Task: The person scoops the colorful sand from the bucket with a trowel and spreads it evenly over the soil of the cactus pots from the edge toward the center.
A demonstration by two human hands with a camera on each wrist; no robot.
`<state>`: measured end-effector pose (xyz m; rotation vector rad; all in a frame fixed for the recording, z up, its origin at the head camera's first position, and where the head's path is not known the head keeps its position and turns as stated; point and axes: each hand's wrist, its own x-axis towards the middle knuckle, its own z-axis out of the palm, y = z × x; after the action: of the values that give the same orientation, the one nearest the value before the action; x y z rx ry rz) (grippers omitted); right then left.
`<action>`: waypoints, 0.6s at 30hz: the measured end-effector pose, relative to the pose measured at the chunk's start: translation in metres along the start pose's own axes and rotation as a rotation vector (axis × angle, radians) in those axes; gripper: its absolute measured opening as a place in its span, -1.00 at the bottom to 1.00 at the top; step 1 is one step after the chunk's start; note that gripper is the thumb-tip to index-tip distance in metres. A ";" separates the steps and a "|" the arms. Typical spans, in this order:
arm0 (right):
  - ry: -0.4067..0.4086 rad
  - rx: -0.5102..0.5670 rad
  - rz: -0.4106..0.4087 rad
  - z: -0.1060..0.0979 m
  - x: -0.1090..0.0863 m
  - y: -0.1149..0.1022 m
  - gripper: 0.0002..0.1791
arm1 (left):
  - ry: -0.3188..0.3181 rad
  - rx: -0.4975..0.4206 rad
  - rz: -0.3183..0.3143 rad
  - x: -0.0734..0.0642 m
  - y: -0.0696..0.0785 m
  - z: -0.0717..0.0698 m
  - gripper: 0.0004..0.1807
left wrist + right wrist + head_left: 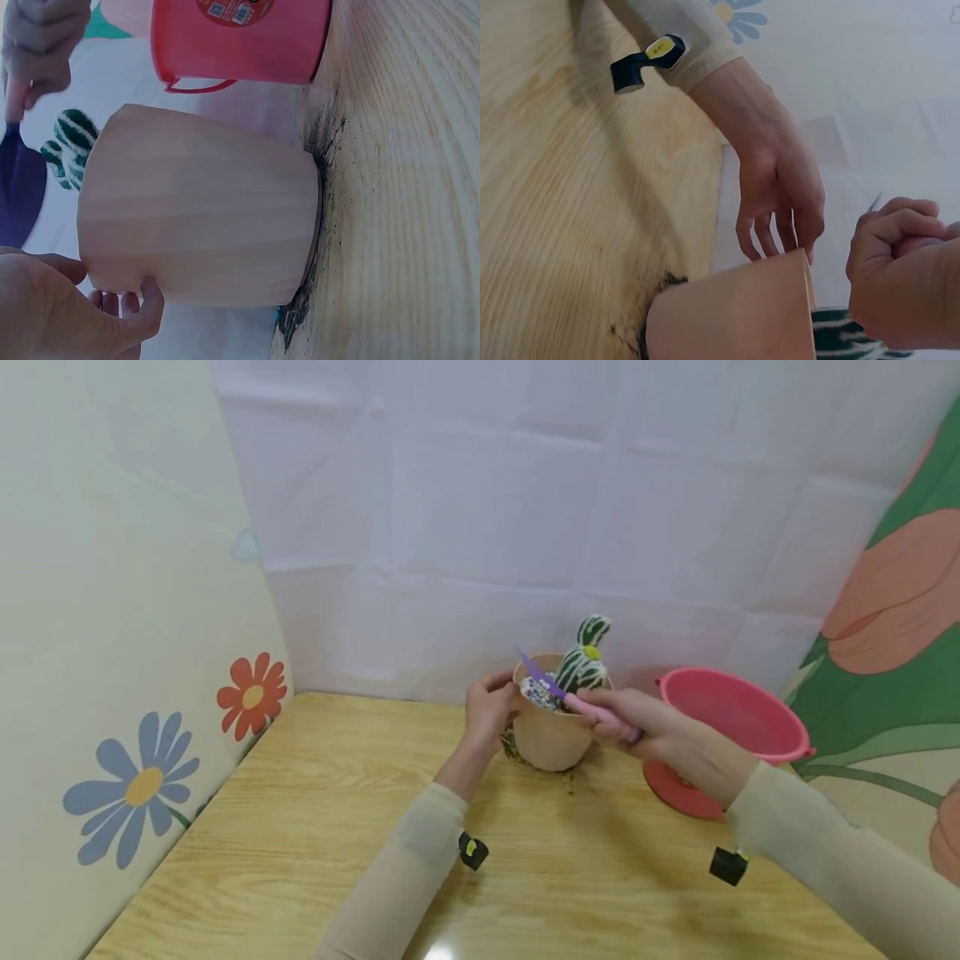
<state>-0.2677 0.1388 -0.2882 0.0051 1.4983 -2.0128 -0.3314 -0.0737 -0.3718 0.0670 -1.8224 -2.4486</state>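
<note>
A pale peach flowerpot [551, 745] stands on the wooden table. In it is a knitted-looking green and white cactus [581, 664] with a yellow spot, beside white-and-blue speckled filling [534, 692]. My left hand [489, 710] holds the pot at the left of its rim, thumb and fingers against the wall in the left wrist view. The right hand [637, 714] grips the pink handle of a garden trowel [22, 184]. Its purple blade is over the pot's mouth in the head view, pointing up and left. The right wrist view hides most of the trowel behind the fist.
To the right of the pot stands a pinkish-red bucket [240, 49] with a label and a side handle, partly behind my right forearm. Dark soil crumbs [296, 319] lie round the pot's base. A white cloth [480, 527] hangs behind, with flower-patterned panels at both sides.
</note>
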 end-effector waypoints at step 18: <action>-0.028 -0.347 -0.104 -0.060 -0.101 -0.025 -0.65 | 0.023 0.225 0.091 0.003 0.001 -0.001 -0.62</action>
<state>-0.2188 0.2427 -0.2521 -0.2470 1.8430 -1.7965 -0.3341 -0.0749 -0.3710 0.0271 -2.0355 -2.1657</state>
